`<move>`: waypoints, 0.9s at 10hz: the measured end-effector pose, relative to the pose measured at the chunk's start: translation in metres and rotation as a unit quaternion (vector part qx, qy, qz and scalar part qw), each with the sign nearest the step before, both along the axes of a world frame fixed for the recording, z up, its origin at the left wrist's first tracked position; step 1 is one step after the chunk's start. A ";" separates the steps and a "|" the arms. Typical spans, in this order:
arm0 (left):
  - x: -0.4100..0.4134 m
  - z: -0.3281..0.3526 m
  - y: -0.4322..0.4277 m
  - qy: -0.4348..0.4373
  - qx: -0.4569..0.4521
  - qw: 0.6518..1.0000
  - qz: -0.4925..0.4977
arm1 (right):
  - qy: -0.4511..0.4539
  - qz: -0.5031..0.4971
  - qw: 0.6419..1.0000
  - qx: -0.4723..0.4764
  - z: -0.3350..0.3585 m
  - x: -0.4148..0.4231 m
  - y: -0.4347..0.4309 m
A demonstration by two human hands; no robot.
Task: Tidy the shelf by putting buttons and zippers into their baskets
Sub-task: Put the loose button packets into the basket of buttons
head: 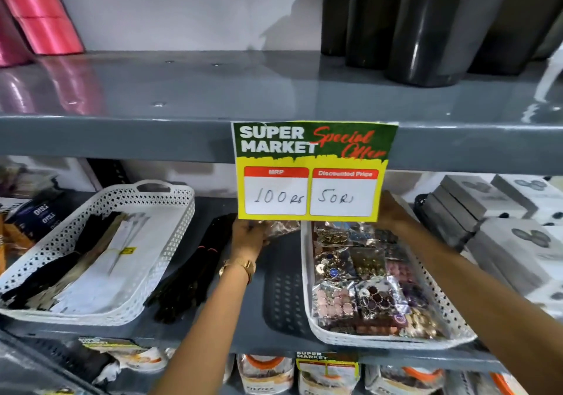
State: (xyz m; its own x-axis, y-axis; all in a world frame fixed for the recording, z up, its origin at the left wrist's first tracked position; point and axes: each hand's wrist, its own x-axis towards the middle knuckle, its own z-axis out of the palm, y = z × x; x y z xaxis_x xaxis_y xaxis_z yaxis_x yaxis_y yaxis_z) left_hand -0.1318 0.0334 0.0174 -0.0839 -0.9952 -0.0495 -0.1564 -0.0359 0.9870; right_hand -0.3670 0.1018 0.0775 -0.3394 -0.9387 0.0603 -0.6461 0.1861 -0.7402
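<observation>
Button sorting, mid-step: my left hand (248,236) grips a button packet (281,227) just left of the button basket (307,273); my right hand (391,209), grip hidden behind the sign (313,171), reaches that basket's far end. Next, I judge: lift packet rightward in. Zippers (195,276) lie loose beside my left wrist.

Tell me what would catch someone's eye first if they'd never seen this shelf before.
First, the yellow and green price sign hanging from the upper shelf edge at centre, reading Super Market Special Offer. Below it on the right, a white basket is packed with shiny packets of buttons, while the left hand holds another clear packet just beside it. On the left, a second white basket holds zippers, with a black zipper bundle lying loose beside it.
</observation>
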 end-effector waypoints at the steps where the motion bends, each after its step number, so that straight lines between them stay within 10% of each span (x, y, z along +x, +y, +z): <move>1: -0.044 0.018 0.009 -0.142 -0.062 0.982 -0.107 | 0.083 -0.005 0.995 0.061 -0.029 -0.041 -0.011; 4: -0.102 -0.019 -0.015 -0.425 -0.143 0.842 -0.300 | 0.079 -0.015 0.984 0.159 -0.066 -0.054 -0.016; 9: 0.019 0.014 0.021 -0.371 -0.298 0.867 -0.150 | -0.001 -0.077 0.995 -0.060 -0.027 0.042 0.038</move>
State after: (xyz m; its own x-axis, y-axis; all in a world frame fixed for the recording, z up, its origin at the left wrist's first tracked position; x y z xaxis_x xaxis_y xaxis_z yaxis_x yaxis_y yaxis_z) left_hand -0.1131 0.0542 0.0310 -0.5080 -0.8017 0.3151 -0.6699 0.5976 0.4406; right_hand -0.3245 0.1402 0.0506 -0.4791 -0.8615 0.1681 -0.6152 0.1930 -0.7644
